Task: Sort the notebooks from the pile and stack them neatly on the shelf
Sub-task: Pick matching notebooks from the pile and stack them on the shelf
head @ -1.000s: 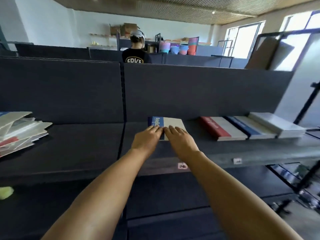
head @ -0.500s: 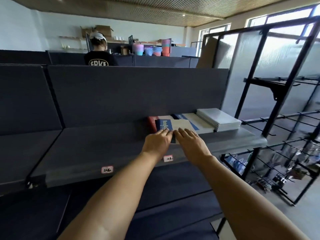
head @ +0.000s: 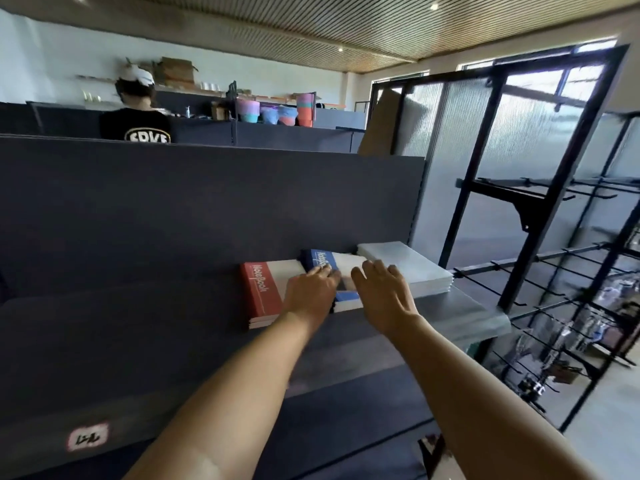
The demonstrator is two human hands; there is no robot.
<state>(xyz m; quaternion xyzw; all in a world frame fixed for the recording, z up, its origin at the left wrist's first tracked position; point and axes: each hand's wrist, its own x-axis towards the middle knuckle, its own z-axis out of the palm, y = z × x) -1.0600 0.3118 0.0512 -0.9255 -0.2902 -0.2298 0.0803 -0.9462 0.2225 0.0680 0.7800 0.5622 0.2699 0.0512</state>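
- Here the step in hand looks like placement: a blue notebook [head: 329, 271] lies on the blue stack on the shelf [head: 460, 313], between the red stack [head: 263, 292] on its left and the white stack [head: 405, 268] on its right.
- The left hand [head: 311, 292] rests flat on the blue notebook, fingers straight, grip wide and holding nothing.
- The right hand [head: 384, 292] is spread just beside it, over the seam between blue and white stacks; whether it touches the cover I cannot tell.
- The three stacks sit side by side, edges touching or nearly so, near the shelf's right end.
- Next, I judge, the move calls for squaring the top notebook to the stack below, then lifting both hands away toward the pile, which is out of view.
- A person [head: 138, 116] stands far off behind the partition.
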